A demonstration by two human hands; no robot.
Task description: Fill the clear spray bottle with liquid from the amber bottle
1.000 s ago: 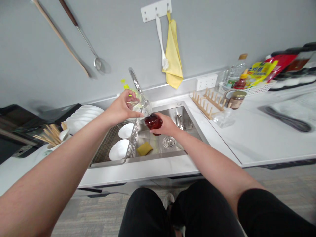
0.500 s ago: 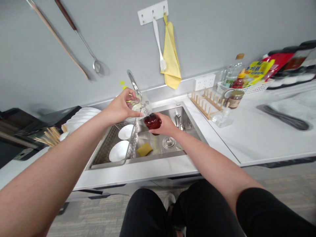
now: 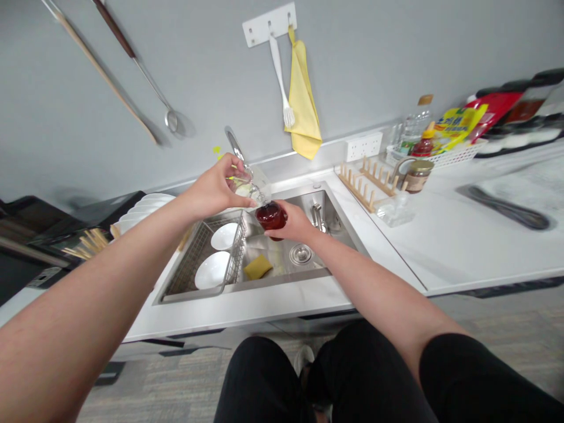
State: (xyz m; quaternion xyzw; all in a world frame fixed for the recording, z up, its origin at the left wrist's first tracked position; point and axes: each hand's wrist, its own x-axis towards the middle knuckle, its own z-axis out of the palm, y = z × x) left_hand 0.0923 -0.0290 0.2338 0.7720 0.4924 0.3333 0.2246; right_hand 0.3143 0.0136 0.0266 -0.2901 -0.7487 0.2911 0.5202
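Observation:
My left hand (image 3: 227,183) is closed around a clear, see-through container (image 3: 256,192), tilted with its lower right end at the mouth of a dark red glass cup (image 3: 269,216). Whether the two touch, I cannot tell. The cup sits in my right hand (image 3: 291,222), fingers wrapped round its right side, above the sink (image 3: 282,273). Behind the left hand rises the faucet (image 3: 235,143). Below the cup, a yellow sponge (image 3: 258,267) lies on the sink floor.
White bowls (image 3: 213,270) rest in a wire basket (image 3: 176,285) on the sink's left. A wooden rack (image 3: 359,191) and a lidded jar (image 3: 418,176) stand right of the sink. A yellow cloth (image 3: 304,100) and a white brush (image 3: 282,76) hang on the wall.
The view has shifted slightly. Both hands keep their hold, with the clear container still tilted at the red cup; little else differs.

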